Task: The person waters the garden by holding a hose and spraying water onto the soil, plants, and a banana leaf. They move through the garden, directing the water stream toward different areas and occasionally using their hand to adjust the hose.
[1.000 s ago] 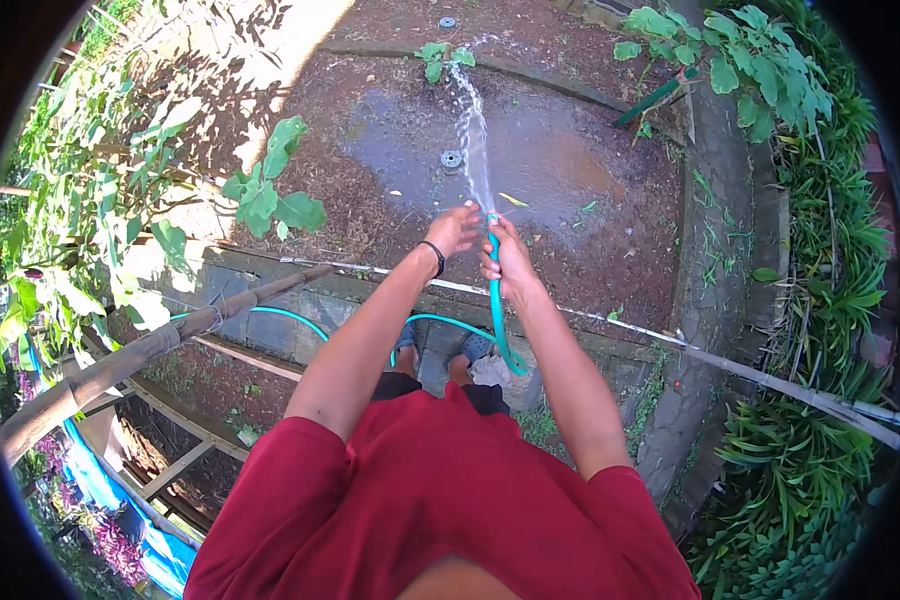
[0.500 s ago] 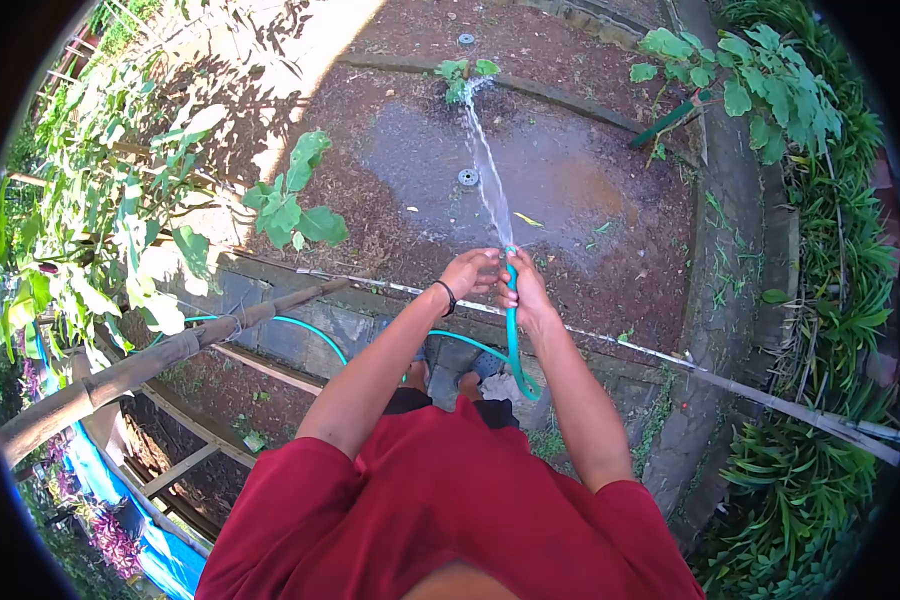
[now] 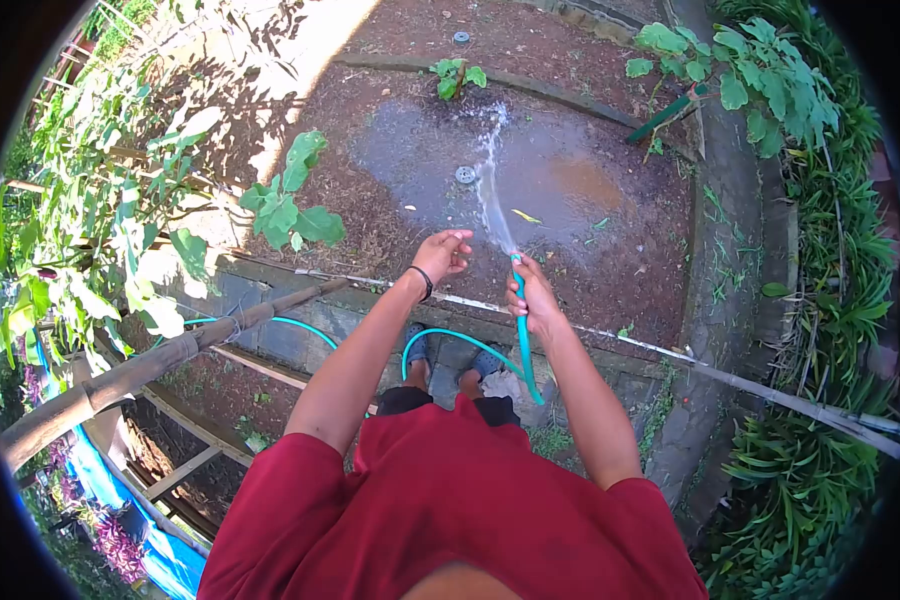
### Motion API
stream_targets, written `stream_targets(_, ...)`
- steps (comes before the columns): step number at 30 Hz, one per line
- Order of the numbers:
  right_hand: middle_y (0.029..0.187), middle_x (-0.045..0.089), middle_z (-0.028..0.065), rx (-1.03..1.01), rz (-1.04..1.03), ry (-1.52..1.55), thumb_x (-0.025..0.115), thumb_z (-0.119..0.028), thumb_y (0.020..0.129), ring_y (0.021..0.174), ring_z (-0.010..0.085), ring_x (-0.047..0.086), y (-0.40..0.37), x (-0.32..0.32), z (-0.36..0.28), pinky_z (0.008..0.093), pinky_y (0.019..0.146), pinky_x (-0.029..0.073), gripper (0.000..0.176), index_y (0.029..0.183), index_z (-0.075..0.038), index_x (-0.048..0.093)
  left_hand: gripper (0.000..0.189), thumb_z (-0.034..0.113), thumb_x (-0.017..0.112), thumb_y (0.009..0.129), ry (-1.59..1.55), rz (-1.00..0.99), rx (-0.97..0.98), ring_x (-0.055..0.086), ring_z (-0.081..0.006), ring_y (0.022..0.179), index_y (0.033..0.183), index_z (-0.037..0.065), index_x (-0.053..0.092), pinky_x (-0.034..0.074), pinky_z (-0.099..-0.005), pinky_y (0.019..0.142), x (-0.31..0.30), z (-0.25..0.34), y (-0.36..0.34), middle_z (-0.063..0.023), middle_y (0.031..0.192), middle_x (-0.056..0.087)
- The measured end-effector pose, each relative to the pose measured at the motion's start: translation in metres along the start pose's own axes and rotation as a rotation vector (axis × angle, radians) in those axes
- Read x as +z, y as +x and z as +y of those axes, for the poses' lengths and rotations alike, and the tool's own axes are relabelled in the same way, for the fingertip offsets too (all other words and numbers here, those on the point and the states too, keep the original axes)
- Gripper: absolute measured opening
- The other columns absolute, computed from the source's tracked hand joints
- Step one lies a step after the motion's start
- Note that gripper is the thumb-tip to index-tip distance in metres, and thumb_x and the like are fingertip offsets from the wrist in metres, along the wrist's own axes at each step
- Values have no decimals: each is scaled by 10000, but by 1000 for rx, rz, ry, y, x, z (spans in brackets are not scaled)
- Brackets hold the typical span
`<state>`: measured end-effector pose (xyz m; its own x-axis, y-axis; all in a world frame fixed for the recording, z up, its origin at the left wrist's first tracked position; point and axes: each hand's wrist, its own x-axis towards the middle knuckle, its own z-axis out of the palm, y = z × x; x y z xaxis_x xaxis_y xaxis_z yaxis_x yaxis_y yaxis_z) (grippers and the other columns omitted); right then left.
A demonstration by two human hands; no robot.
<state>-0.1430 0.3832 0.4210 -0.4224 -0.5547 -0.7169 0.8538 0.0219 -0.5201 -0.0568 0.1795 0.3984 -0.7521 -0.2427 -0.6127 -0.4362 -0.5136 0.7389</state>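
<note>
My right hand (image 3: 538,298) is wrapped around a green garden hose (image 3: 524,345) just below its mouth. From that end a stream of water (image 3: 489,190) arcs forward onto a dark wet patch of soil (image 3: 405,155), splashing down short of a small leafy plant (image 3: 448,78). My left hand (image 3: 440,260), with a dark band at the wrist, is held in the air left of the hose and does not touch it. Its fingers are loosely bent and a little apart, with nothing visible in them.
A bamboo pole (image 3: 180,350) slants in from the left, and a thin pale pole (image 3: 570,327) crosses in front of me. Eggplant-like plants (image 3: 292,200) grow on the left. Round grey discs (image 3: 465,175) lie on the soil. Dense strap-leaved greenery (image 3: 840,330) lines the right side.
My left hand has come off the hose end and moved left. The hose tip has dropped slightly to the right, and the water now lands short and right of the small plant.
</note>
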Motion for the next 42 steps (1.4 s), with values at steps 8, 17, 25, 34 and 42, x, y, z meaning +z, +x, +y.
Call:
stream_targets(8, 691, 416, -12, -27, -114, 18, 450, -284, 1015, 396, 53, 314, -30, 48, -11, 201, 315, 242, 267, 1275, -226, 441, 303, 299, 471, 1001, 487, 127, 188, 482, -97, 542, 1075, 89, 676, 417, -299, 530, -2, 72, 64, 8, 646, 547)
stream_targets(17, 699, 420, -9, -77, -174, 101, 446, -265, 1016, 402, 57, 322, -49, 69, -22, 203, 322, 241, 311, 1325, -242, 417, 282, 224, 453, 985, 758, 121, 332, 624, -145, 746, 1059, 87, 688, 482, -313, 732, 10, 95, 126, -55, 812, 685)
stream_targets(25, 690, 419, -9, -53, -100, 61, 444, -274, 1016, 405, 59, 315, -19, 12, -35, 208, 326, 230, 255, 1266, -229, 419, 295, 258, 469, 998, 632, 79, 229, 499, -79, 621, 1169, 85, 635, 460, -250, 610, -20, 85, 69, -22, 868, 650)
stream_targets(34, 685, 417, -15, -40, -25, 3, 474, -304, 1006, 403, 58, 313, -11, -32, -13, 212, 322, 244, 288, 1282, -241, 417, 386, 335, 497, 995, 417, 36, -5, 492, -66, 629, 1260, 67, 580, 463, -224, 604, -102, -24, -74, -16, 924, 642)
stream_targets(42, 676, 425, -6, -5, 36, 37, 469, -286, 1006, 394, 62, 320, -15, -69, 15, 215, 309, 250, 258, 1252, -222, 427, 418, 377, 519, 978, 439, 156, -426, 521, -76, 607, 1206, 36, 598, 466, -236, 573, -176, -178, -220, -39, 913, 652)
